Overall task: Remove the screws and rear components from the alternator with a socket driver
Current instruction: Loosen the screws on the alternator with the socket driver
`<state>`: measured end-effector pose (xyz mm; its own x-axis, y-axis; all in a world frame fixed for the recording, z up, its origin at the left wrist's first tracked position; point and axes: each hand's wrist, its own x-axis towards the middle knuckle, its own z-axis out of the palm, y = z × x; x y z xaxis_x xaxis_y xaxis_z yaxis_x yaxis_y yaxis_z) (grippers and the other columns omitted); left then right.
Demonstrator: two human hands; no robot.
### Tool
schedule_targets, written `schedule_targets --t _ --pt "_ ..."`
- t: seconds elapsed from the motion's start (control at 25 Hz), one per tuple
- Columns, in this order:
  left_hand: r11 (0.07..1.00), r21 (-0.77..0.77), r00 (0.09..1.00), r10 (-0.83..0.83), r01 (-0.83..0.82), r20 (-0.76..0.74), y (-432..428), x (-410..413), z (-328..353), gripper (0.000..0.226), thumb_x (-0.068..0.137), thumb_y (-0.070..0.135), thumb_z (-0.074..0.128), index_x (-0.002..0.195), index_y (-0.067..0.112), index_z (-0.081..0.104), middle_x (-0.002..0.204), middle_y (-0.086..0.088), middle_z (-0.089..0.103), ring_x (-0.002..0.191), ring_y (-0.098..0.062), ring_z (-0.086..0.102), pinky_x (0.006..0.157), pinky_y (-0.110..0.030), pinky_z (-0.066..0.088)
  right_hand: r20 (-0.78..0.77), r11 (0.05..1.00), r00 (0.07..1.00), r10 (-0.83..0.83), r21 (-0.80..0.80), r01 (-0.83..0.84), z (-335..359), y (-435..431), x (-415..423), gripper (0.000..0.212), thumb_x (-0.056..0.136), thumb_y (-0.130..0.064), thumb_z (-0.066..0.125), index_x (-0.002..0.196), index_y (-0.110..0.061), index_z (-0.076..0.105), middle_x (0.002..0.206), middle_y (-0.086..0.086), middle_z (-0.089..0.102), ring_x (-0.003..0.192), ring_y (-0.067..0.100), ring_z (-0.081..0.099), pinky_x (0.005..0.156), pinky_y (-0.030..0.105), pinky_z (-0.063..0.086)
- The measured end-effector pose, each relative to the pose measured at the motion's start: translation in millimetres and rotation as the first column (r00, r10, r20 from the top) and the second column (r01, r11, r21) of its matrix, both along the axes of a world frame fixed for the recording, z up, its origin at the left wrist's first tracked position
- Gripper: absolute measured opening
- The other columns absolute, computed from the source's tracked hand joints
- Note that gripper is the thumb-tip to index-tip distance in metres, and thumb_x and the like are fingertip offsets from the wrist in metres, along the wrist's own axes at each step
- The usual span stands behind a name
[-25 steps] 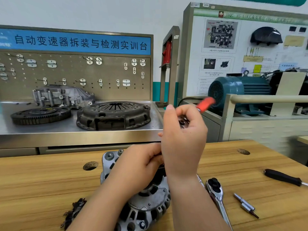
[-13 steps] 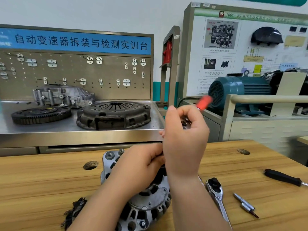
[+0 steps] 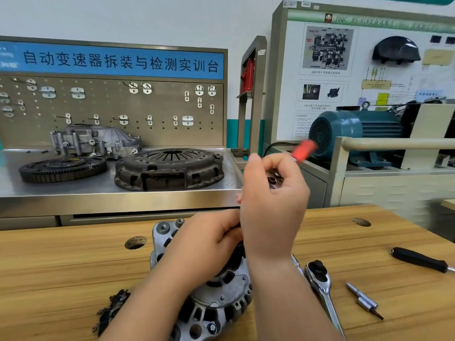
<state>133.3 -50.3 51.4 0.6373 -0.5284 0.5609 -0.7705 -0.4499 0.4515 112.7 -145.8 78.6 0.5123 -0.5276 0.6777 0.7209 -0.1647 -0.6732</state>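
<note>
Around: ratchet (image 3: 320, 281), bits (image 3: 364, 300) at 3 o'clock of alternator (image 3: 216, 303).
Blocking: right hand (image 3: 273, 205), gripping driver (image 3: 302, 150), before left hand (image 3: 209, 242) clutching alternator.
Change: none seen.

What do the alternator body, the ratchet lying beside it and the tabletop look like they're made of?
Alternator: likely cast aluminium, dull grey and slightly grainy, with moulded vent slots. Ratchet: probably chrome-plated steel, given its bright mirror-like shine. Tabletop: wood or wood-look laminate, with grain streaks; which one cannot be told.
</note>
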Motion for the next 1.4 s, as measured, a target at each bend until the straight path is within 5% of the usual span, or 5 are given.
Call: schedule_targets --t 0.36,0.64,0.92,1.16,1.4 --pt "0.998 -0.048 0.993 -0.032 0.027 -0.115 2 2 -5 0.011 0.088 0.032 0.056 0.082 0.026 0.062 0.082 0.008 0.069 0.082 -0.008 0.064 0.077 -0.04 0.051 -0.052 0.642 0.641 0.766 -0.001 -0.767 14 -29 -6 0.025 0.075 -0.007 0.056 0.057 -0.016 0.043 0.037 -0.004 0.03 0.03 0.013 0.031 0.041 0.024 0.031" --pt "0.998 -0.049 0.999 0.032 -0.033 -0.034 2 1 -2 0.039 0.085 0.012 0.057 0.073 0.049 0.062 0.071 0.029 0.064 0.071 0.01 0.058 0.061 -0.011 0.042 -0.031 0.992 0.992 -0.122 0.014 0.123 0 1 2 0.026 0.083 -0.024 0.055 0.062 -0.013 0.043 0.058 0.016 0.049 0.057 0.032 0.05 0.058 0.043 0.047" --pt "1.0 0.008 0.999 0.027 -0.027 -0.033 3 0 -2 0.026 0.086 0.032 0.057 0.065 0.045 0.05 0.065 0.021 0.058 0.066 0.002 0.052 0.061 -0.022 0.043 -0.077 0.626 0.628 0.774 -0.048 -0.778 15 -22 -7 0.025 0.075 -0.011 0.059 0.055 -0.02 0.046 0.039 -0.003 0.034 0.037 0.015 0.04 0.048 0.03 0.037" --pt "0.999 -0.025 0.999 0.046 -0.046 -0.014 3 -5 3 0.055 0.08 0.004 0.054 0.057 0.054 0.055 0.056 0.033 0.056 0.055 0.014 0.049 0.05 -0.007 0.033 0.045 0.992 0.992 -0.119 -0.029 0.12 1 8 -2 0.033 0.09 -0.017 0.057 0.061 -0.015 0.041 0.053 -0.006 0.041 0.052 0.01 0.039 0.053 0.02 0.035" --pt "0.999 -0.043 0.997 0.022 -0.025 -0.076 3 -1 -4 0.012 0.086 0.039 0.053 0.077 0.032 0.058 0.075 0.0 0.066 0.075 -0.018 0.062 0.07 -0.044 0.05 -0.116 0.788 0.793 0.598 -0.095 -0.609 13 -22 -6 0.025 0.081 -0.013 0.053 0.058 -0.016 0.042 0.044 -0.002 0.035 0.045 0.015 0.042 0.059 0.03 0.047"
